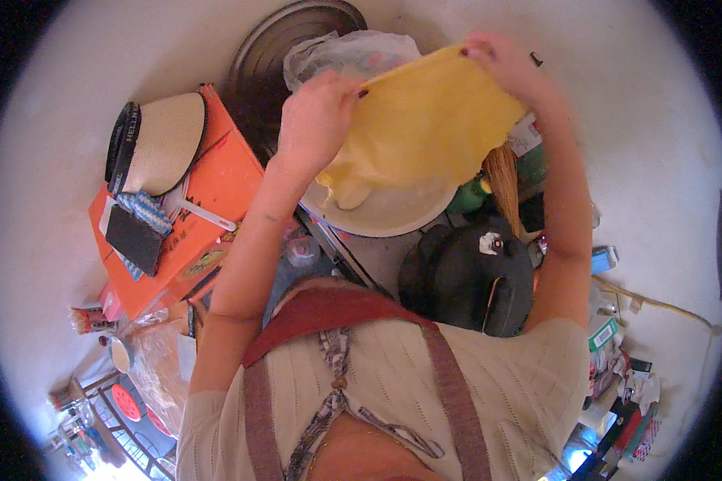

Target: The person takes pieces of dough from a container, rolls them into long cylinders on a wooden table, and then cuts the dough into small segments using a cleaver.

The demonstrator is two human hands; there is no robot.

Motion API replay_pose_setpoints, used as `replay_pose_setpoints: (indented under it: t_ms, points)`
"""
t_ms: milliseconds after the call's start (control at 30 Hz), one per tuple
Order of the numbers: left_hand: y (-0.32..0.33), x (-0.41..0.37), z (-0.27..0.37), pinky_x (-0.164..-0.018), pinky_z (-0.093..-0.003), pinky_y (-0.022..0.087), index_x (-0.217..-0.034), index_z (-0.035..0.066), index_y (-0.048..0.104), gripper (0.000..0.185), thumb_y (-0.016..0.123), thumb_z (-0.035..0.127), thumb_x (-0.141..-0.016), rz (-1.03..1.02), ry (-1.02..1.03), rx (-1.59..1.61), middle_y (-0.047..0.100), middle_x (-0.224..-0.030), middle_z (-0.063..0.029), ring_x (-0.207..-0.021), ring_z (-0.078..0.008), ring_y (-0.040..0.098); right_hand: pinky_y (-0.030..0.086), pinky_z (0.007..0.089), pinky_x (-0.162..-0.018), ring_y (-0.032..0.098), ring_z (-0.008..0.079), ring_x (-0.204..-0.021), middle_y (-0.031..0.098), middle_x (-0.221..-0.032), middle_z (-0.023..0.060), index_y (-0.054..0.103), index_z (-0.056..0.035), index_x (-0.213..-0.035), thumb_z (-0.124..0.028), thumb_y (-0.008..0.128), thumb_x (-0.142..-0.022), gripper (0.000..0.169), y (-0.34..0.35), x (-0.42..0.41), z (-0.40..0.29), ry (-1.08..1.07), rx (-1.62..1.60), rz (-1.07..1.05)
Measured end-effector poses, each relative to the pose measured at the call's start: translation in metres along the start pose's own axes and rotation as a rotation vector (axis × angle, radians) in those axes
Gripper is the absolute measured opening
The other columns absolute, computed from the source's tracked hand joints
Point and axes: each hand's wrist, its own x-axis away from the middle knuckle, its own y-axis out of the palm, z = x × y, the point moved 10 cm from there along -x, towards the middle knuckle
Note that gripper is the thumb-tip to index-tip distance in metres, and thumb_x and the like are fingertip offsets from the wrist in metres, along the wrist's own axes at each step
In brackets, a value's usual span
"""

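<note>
A yellow cloth (421, 120) hangs spread between my two hands. My left hand (322, 111) grips its upper left corner, and my right hand (496, 57) grips the upper right part of its edge. Below the cloth is a wide, pale basin with a blue rim (391, 222); the cloth hides its far part. The cloth's lower left end hangs over or into the basin; whether it touches the bottom I cannot tell. Behind my left hand lies a translucent plastic bag (349, 51), in front of a large round dark metal tray or lid (256, 66).
At left, an orange box (216, 174) carries a woven sun visor (168, 141), a dark flat object (135, 237) and a blue-white striped cloth. A straw broom (502, 180), a green bottle (469, 195) and a black rounded object (469, 276) stand right of the basin. A pale wall rises beyond.
</note>
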Motion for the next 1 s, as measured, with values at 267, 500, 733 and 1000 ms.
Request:
replay_pose_setpoints:
  t_ms: [267,500,733,1000]
  points:
    - [0.134,0.072,-0.062,-0.083,-0.0503,0.053,-0.1,0.006,0.069,0.023,0.074,0.021,-0.083,-0.305,0.09,-0.428,0.065,-0.112,-0.015,-0.107,-0.0354,0.063,0.051,0.045,-0.095,0.061,0.0337,-0.114,0.066,-0.115,0.0156,0.066,-0.0058,-0.117,-0.025,0.067,-0.093,0.03,0.208,0.004,0.024,-0.169,0.44,-0.063]
    - [0.196,0.17,-0.093,-0.089,-0.0512,0.054,-0.127,0.004,0.056,0.067,0.085,0.037,-0.076,-0.858,-0.362,-0.13,0.062,-0.12,-0.0199,-0.112,-0.0401,0.064,0.051,0.0475,-0.096,0.062,0.037,-0.114,0.067,-0.118,0.0186,0.066,-0.0038,-0.124,-0.033,0.06,-0.099,0.039,0.32,0.062,0.011,-0.12,0.271,-0.579]
    - [0.197,0.185,-0.105,-0.089,-0.0527,0.055,-0.139,0.004,0.047,0.088,0.088,0.044,-0.072,-0.908,-0.353,-0.132,0.061,-0.124,-0.0227,-0.108,-0.0452,0.065,0.044,0.0496,-0.104,0.057,0.04,-0.122,0.064,-0.126,0.0202,0.065,-0.0039,-0.126,-0.034,0.058,-0.099,0.041,0.316,0.023,0.009,0.184,0.093,-0.671]
    - [0.197,0.165,-0.083,-0.096,-0.0488,0.051,-0.133,0.001,0.049,0.072,0.081,0.036,-0.08,-0.788,-0.296,-0.093,0.059,-0.128,-0.0199,-0.119,-0.0392,0.059,0.036,0.0589,-0.11,0.055,0.0427,-0.122,0.064,-0.121,0.02,0.061,-0.0038,-0.124,-0.017,0.07,-0.084,0.043,0.179,-0.103,-0.017,-0.036,0.343,0.246]
